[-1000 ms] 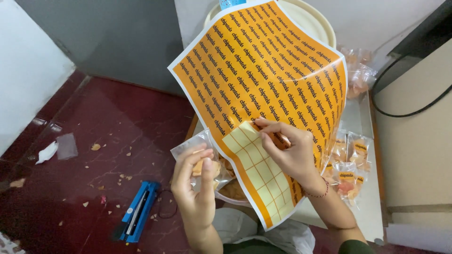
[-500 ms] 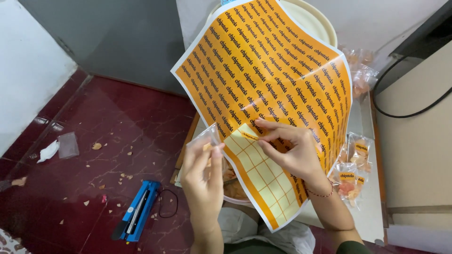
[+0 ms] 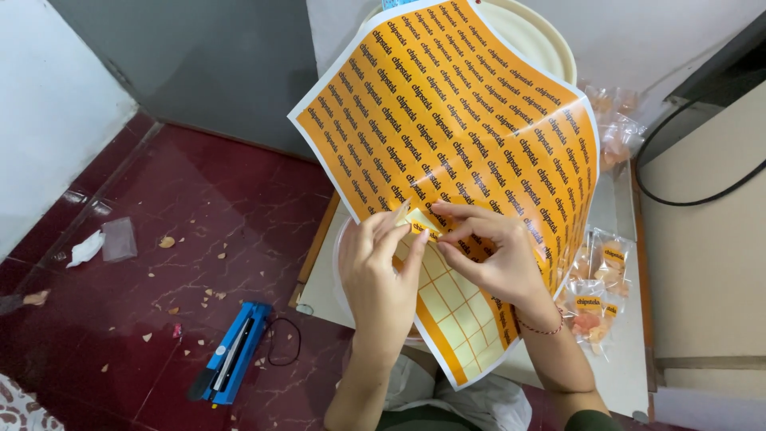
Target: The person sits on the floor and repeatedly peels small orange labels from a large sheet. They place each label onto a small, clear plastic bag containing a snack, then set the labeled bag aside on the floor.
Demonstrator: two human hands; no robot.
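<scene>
One orange sticker sheet [image 3: 471, 144], two hands [image 3: 447, 263], one blue heat sealer [image 3: 231, 359] on the red floor, one round cream lid [image 3: 542, 40], several clear snack packets [image 3: 594, 295].

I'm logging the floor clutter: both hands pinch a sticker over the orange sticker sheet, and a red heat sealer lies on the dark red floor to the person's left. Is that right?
Not quite: the heat sealer is blue, not red, as the head view shows. The rest holds: the left hand and right hand pinch a small sticker over the orange sticker sheet, and the sealer lies on the dark red floor to the person's left.
</scene>
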